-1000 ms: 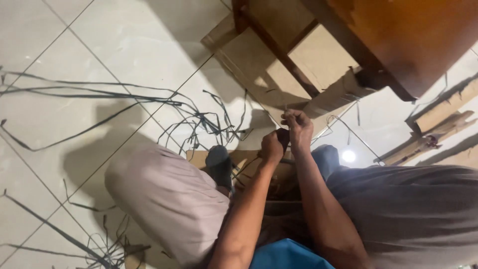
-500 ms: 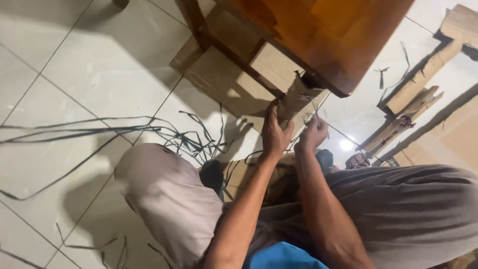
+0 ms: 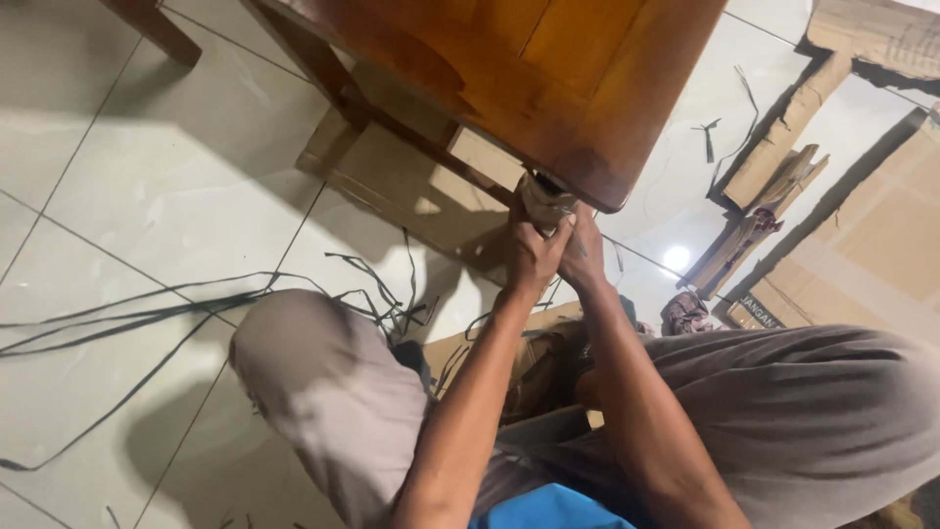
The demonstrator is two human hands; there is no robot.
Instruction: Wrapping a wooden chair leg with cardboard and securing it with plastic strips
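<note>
The cardboard-wrapped leg (image 3: 544, 199) is seen at upper centre, under the corner of the wooden desk (image 3: 548, 78). It is gripped by both hands: the left hand (image 3: 530, 257) with fingers curled round the wrap, the right hand (image 3: 585, 253) pressed beside it. The wrap could tear or slip if pulled unevenly. The loose black straps (image 3: 147, 313) at left could snag a knee.

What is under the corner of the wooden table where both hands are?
A cardboard-wrapped table leg shows under the wooden table, gripped by the left hand and right hand. Its lower part is hidden by the hands.
</note>
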